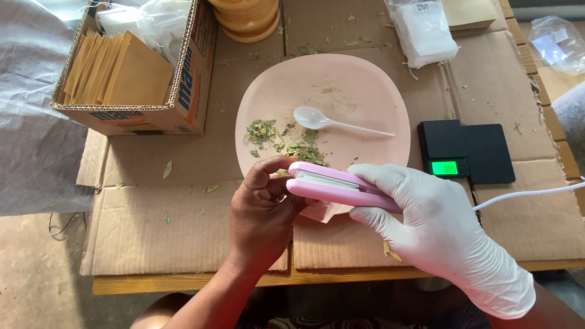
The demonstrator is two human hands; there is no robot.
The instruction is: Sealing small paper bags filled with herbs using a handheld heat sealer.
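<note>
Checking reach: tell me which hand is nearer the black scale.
Right. The gloved right hand grips the pink sealer just below-left of the black scale; the bare left hand sits farther left, beyond the sealer.

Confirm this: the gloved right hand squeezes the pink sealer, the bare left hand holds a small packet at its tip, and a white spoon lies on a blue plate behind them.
One thing is wrong: the plate is pale pink, not blue. The head view shows it. The rest stands: the gloved right hand squeezes the pink sealer, the bare left hand holds a small packet at its tip, and the white spoon lies on the plate.
</note>
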